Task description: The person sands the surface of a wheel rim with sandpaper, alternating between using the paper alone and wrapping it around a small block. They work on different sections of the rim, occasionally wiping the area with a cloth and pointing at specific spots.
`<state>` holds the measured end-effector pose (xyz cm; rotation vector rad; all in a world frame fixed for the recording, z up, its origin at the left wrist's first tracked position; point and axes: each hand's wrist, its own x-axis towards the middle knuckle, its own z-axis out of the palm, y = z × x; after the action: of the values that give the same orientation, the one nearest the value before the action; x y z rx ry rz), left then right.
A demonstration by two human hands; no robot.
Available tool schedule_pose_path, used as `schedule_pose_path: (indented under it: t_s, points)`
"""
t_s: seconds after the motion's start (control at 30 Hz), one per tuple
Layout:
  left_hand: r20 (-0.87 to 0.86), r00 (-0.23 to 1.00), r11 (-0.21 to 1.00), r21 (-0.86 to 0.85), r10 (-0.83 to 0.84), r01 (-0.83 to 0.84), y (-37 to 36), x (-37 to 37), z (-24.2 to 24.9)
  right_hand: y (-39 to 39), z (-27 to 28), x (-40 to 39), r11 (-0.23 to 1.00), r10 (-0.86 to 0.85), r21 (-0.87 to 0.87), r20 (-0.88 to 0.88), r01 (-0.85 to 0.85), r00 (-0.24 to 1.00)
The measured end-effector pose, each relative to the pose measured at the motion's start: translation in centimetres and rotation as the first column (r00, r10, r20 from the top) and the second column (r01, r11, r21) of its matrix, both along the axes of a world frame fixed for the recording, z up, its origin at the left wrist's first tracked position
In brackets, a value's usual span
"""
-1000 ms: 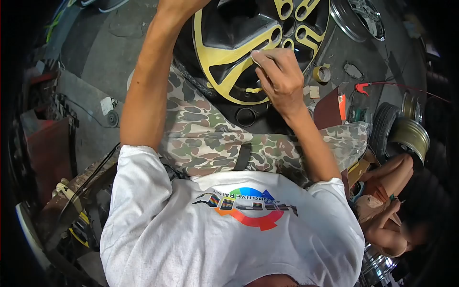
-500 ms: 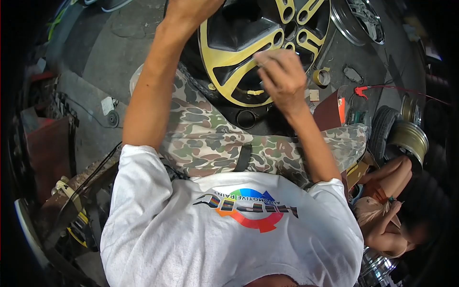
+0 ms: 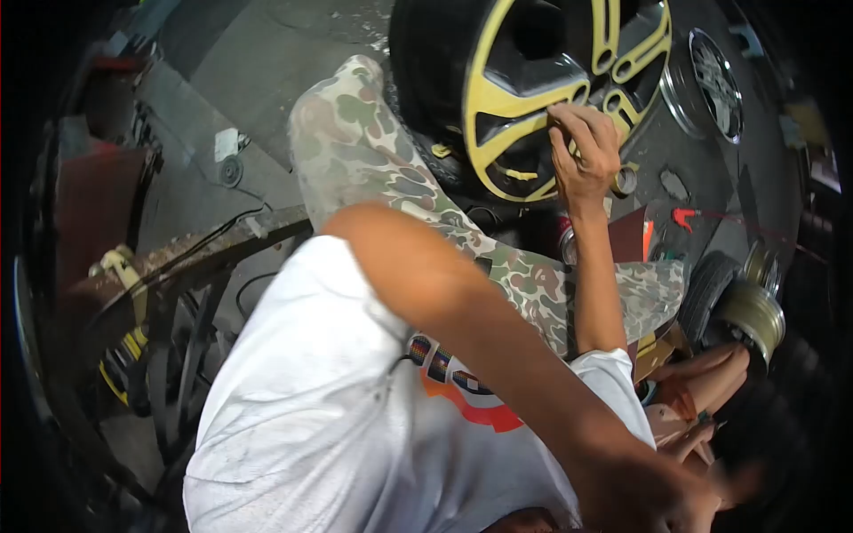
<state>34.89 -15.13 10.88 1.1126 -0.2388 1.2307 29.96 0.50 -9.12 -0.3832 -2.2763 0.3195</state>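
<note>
The wheel [image 3: 533, 75] sat beyond the camouflage trousers [image 3: 373, 160], perhaps angled to put a yellow spoke [image 3: 502, 99] by the half-curled right hand [image 3: 586, 164], whose hold was unclear, while the left hand [image 3: 680, 502], beside the white shirt [image 3: 293, 400], was too blurred to judge.

wheel [image 3: 511, 99] ahead; rim [image 3: 713, 84] to its right

Wheel [image 3: 524, 98] black and yellow, tilted, spoked face showing.
</note>
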Motion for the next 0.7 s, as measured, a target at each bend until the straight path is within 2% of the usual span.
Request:
schedule_pose_path:
  t_s: [0.07,0.17,0.23,0.27,0.43,0.5,0.57,0.7]
  points:
    - [0.025,0.996,0.996,-0.010,-0.086,0.086,-0.3,0.1,0.7,-1.5,0.4,-0.4,0.998,0.049,-0.043,-0.009,-0.050,0.999]
    - [0.064,0.990,0.992,-0.009,-0.122,0.123,-0.4,-0.4,1.1,-3.0,1.0,-0.7,0.987,0.147,-0.066,0.011,-0.146,0.989]
    - [0.080,0.986,0.989,0.001,-0.150,0.150,-0.5,-1.0,1.4,-0.2,-0.3,0.2,1.000,0.019,-0.011,0.001,-0.019,1.000]
    - [0.084,0.983,0.986,0.000,-0.164,0.165,-0.7,-1.5,1.7,0.4,0.0,0.1,0.997,-0.063,-0.042,0.008,0.064,0.998]
    - [0.108,0.977,0.983,0.018,-0.181,0.181,-0.9,-3.7,2.0,-3.2,0.6,-0.8,0.992,0.074,-0.099,-0.038,-0.078,0.997]
    - [0.116,0.974,0.981,0.011,-0.193,0.193,-0.9,-4.3,2.1,-2.0,0.4,-0.2,0.998,0.052,-0.034,-0.014,-0.052,0.999]
    - [0.118,0.971,0.978,0.008,-0.209,0.209,-1.0,-4.8,2.2,0.0,-0.6,0.0,0.995,-0.090,-0.042,-0.009,0.089,0.996]
    - [0.132,0.966,0.975,0.020,-0.222,0.222,-0.8,-5.7,2.9,-2.8,0.5,-0.6,0.997,0.011,-0.071,-0.005,-0.011,1.000]
